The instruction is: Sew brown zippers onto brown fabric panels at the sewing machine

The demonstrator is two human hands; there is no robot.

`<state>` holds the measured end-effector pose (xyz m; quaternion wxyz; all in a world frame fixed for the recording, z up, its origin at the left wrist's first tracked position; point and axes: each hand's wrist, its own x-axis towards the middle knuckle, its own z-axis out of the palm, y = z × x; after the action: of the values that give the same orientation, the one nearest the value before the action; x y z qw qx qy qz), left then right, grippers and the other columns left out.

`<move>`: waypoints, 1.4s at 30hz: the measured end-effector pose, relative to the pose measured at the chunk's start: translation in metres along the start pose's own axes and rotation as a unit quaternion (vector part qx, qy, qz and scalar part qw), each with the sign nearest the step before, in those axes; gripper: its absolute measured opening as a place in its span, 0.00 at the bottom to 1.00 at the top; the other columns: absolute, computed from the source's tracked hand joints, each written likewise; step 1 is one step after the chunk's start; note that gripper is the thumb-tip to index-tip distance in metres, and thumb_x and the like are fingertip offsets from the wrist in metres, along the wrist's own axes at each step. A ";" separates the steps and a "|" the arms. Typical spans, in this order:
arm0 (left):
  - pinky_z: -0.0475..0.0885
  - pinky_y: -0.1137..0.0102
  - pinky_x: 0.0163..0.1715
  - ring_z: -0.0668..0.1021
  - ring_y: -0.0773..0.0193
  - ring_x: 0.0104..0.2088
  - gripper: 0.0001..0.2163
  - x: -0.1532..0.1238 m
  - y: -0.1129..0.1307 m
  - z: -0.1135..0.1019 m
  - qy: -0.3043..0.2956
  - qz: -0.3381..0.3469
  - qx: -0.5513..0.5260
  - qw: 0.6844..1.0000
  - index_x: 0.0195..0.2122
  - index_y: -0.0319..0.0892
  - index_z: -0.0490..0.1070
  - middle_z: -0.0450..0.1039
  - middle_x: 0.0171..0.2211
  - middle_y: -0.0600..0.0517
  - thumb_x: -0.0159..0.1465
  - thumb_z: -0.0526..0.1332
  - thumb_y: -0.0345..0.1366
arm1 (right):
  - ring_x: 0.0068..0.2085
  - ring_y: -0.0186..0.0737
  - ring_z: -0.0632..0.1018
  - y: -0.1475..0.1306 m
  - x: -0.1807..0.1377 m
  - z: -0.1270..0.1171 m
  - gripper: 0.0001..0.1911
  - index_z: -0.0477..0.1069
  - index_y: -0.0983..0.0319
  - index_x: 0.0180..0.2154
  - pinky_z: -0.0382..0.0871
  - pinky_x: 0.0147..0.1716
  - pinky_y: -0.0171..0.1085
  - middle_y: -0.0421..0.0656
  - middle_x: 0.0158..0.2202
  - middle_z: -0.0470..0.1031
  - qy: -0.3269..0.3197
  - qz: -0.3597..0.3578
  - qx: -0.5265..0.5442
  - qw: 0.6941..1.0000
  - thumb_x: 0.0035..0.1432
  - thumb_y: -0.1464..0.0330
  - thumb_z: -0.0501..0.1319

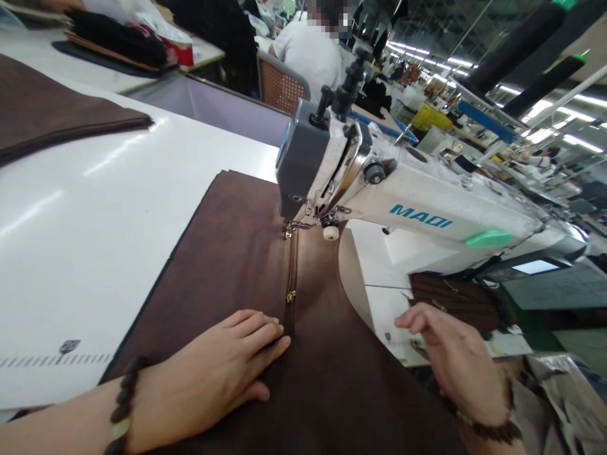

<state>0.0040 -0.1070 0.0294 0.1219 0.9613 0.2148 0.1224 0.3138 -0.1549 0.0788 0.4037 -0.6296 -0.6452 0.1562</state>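
Head view: shows a brown panel [213,272] lying flat beneath the needle end of the sewing machine [422,205], with a narrow zip strip [290,316] running along it from the presser foot [288,233] toward the near side of the machine. Has a brass-coloured slider [291,296] on that strip, between foot and fingertips. Looks to be partway through: laid in place, lined up with the machine's foot, probably stitched only in part. Cannot tell the amount of sewing already in. Seems to leave at least the near length, from foot to fingertips, unsewn. Rests the left hand [218,363] flat on the panel, on the near side of the machine's foot, fingertips at the strip, pressing rather than grasping. Holds the right hand [459,360] raised on the near side of the machine's arm, beside the panel, loosely bent and unclenched, nothing visible in it. Shows also, below the machine's display [535,266], some brown pieces [467,306] with brass-coloured pulls; left of the machine, on the white work table [85,215], more brown material [57,114], impossible to judge as finished or not. Includes, beyond the machine, a person in white [310,54].
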 end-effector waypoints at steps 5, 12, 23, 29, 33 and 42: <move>0.65 0.64 0.50 0.73 0.57 0.46 0.20 -0.001 0.001 0.003 -0.017 -0.023 0.013 1.000 0.51 0.42 0.69 0.73 0.46 0.51 0.61 0.64 0.46 | 0.53 0.37 0.73 -0.042 0.011 0.047 0.12 0.70 0.63 0.48 0.70 0.52 0.36 0.47 0.50 0.73 -0.140 -0.199 -0.104 0.964 0.65 0.71 0.52; 0.65 0.64 0.50 0.73 0.57 0.45 0.22 0.000 0.003 0.002 -0.023 -0.040 -0.003 0.999 0.50 0.42 0.70 0.73 0.45 0.51 0.58 0.67 0.46 | 0.59 0.44 0.66 -0.028 0.012 0.123 0.19 0.65 0.68 0.56 0.63 0.60 0.49 0.50 0.57 0.67 -0.236 -0.252 -0.169 0.923 0.66 0.71 0.49; 0.64 0.60 0.53 0.72 0.55 0.48 0.22 0.002 0.004 0.009 -0.081 -0.056 -0.024 0.995 0.54 0.43 0.68 0.72 0.49 0.48 0.64 0.58 0.51 | 0.60 0.43 0.66 -0.019 0.014 0.119 0.19 0.65 0.63 0.56 0.63 0.60 0.49 0.49 0.55 0.68 -0.256 -0.259 -0.189 0.912 0.63 0.73 0.53; 0.66 0.58 0.51 0.73 0.53 0.48 0.21 0.001 0.003 0.016 -0.092 -0.051 -0.010 0.994 0.53 0.43 0.69 0.72 0.49 0.45 0.64 0.58 0.50 | 0.61 0.43 0.64 -0.020 0.013 0.119 0.19 0.64 0.63 0.57 0.61 0.61 0.49 0.47 0.57 0.67 -0.266 -0.253 -0.192 0.910 0.64 0.73 0.52; 0.66 0.59 0.52 0.72 0.53 0.48 0.22 0.002 -0.001 0.018 -0.086 -0.051 -0.010 0.995 0.54 0.44 0.69 0.72 0.49 0.46 0.63 0.60 0.49 | 0.62 0.41 0.63 -0.019 0.015 0.120 0.20 0.63 0.62 0.57 0.60 0.62 0.48 0.47 0.57 0.66 -0.270 -0.251 -0.195 0.909 0.65 0.72 0.52; 0.63 0.64 0.54 0.71 0.58 0.49 0.22 0.006 -0.017 0.020 -0.022 -0.051 -0.010 0.998 0.54 0.48 0.69 0.73 0.48 0.50 0.62 0.61 0.51 | 0.62 0.44 0.63 -0.017 0.031 0.125 0.19 0.63 0.64 0.57 0.59 0.62 0.50 0.48 0.58 0.66 -0.278 -0.247 -0.193 0.908 0.65 0.71 0.52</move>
<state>0.0083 -0.0936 0.0069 0.1425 0.9503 0.2594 0.0966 0.2159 -0.0906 0.0230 0.1041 -0.4473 -0.8835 0.0925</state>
